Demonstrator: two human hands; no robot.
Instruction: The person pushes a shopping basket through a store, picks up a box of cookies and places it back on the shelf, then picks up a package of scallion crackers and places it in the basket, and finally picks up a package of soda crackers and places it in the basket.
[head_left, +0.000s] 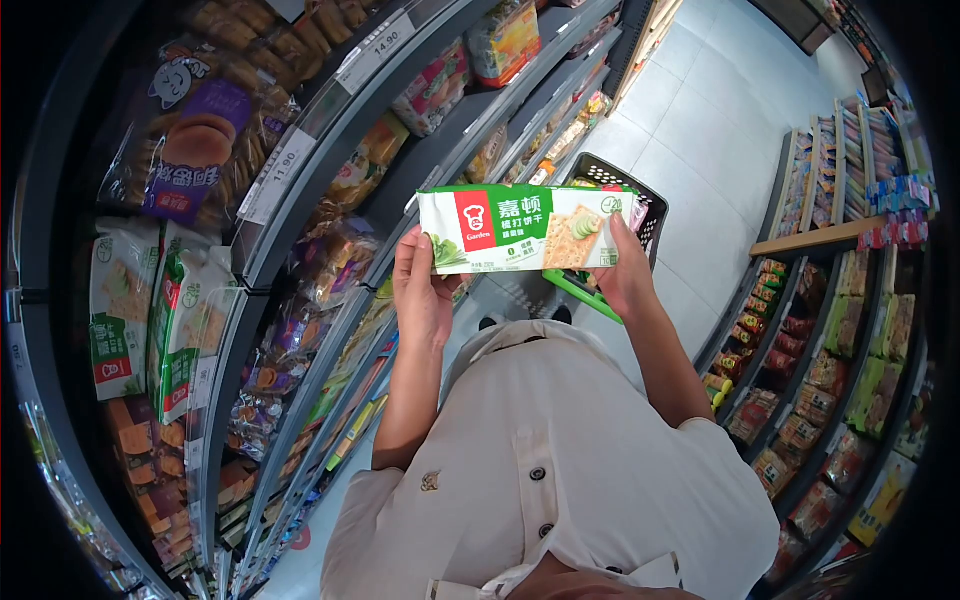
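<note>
I hold a long green and white cracker pack (525, 230) level in front of me, its printed face toward the camera. My left hand (422, 292) grips its left end from below. My right hand (625, 270) grips its right end, fingers wrapped behind it. Directly behind the pack, on the floor, stands a black shopping basket (640, 195) with green handles; a few items show inside it.
Shelves of snack bags and cracker packs (150, 320) with price tags (275, 175) curve along my left. More shelves of packaged goods (850, 340) line the right. A pale tiled aisle floor (700, 110) runs ahead between them.
</note>
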